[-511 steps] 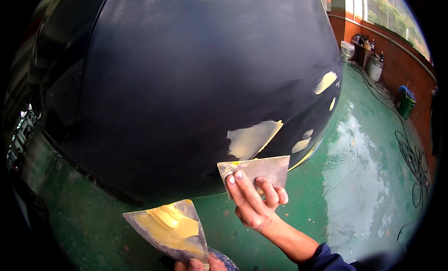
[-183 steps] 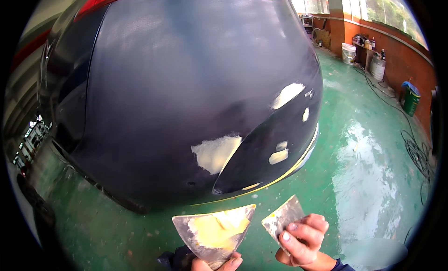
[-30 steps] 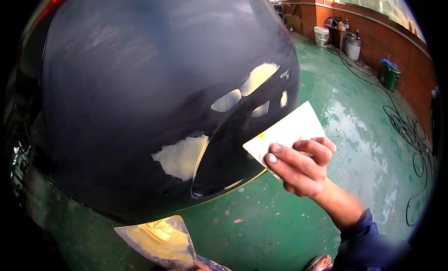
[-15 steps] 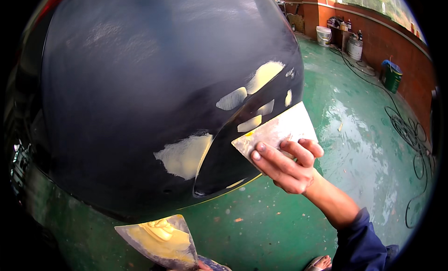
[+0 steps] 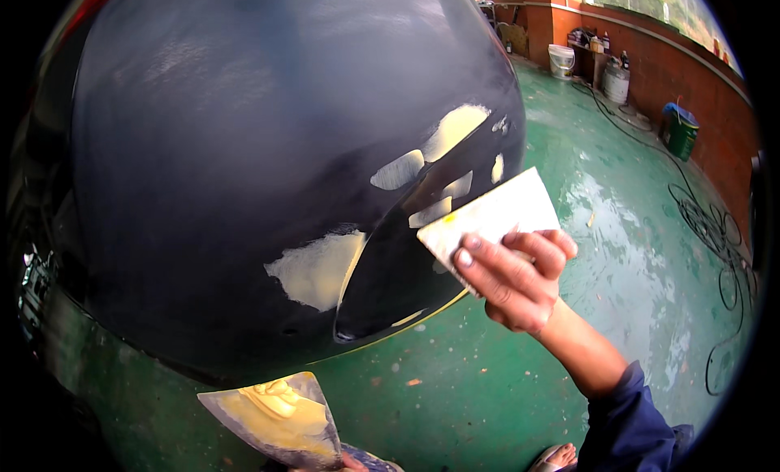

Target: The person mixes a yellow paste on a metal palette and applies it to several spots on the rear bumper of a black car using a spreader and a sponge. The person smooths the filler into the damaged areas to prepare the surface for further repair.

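Note:
A dark car bumper point(image 5: 203, 188) fills the upper left, with several pale yellow patches of body filler point(image 5: 321, 269) spread on it. My right hand point(image 5: 520, 277) grips a flat whitish spreader point(image 5: 496, 212), fingers on its face, over the bumper's right corner. Whether the spreader's edge touches the paint I cannot tell. At the lower left, my left hand point(image 5: 353, 462) shows only partly at the frame's bottom, holding a thin mixing board point(image 5: 313, 443). A thick mound of yellow filler point(image 5: 280, 397) lies on that board, below the bumper's lower edge.
Green painted floor point(image 5: 455, 391) surrounds the car. Along the orange wall at the right stand a white bucket point(image 5: 561, 62), a pale drum point(image 5: 617, 84) and a green bucket point(image 5: 681, 132). A black hose or cable point(image 5: 711, 220) lies coiled on the floor. My foot point(image 5: 559, 456) shows below.
My right hand has shifted the spreader slightly right and up. A faint pale smear now shows just left of my fingers. The left hand's board stays nearly in place.

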A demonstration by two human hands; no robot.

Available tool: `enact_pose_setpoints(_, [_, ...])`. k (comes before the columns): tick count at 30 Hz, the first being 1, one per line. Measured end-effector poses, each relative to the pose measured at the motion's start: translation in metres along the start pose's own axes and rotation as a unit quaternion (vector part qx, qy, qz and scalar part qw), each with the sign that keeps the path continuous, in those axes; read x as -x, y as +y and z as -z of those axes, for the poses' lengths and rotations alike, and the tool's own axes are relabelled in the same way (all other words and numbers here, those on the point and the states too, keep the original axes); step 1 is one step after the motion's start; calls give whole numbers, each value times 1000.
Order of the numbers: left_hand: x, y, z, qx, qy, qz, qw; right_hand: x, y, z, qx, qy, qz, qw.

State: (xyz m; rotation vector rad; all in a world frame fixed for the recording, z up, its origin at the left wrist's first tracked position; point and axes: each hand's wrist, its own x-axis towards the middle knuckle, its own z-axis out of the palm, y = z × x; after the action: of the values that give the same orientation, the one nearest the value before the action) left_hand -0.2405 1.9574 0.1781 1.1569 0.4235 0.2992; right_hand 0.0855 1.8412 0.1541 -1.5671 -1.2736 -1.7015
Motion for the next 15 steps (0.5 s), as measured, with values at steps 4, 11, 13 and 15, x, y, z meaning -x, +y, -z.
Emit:
enact_pose_setpoints(4, [0,-4,1,22,13,24,999,-8,8,-3,-8,-3,-20,1000])
enact_pose_setpoints(11, [-1,-3,-4,11,22,-7,1000,11,-24,16,-66,34,-153,985])
enact_pose_setpoints(13, [-1,-1,-5,15,23,5,1000,11,-25,16,-50,28,-127,990])
enact_pose_setpoints(15, [0,-1,-4,14,16,5,1000,8,-20,10,-43,2,-71,997])
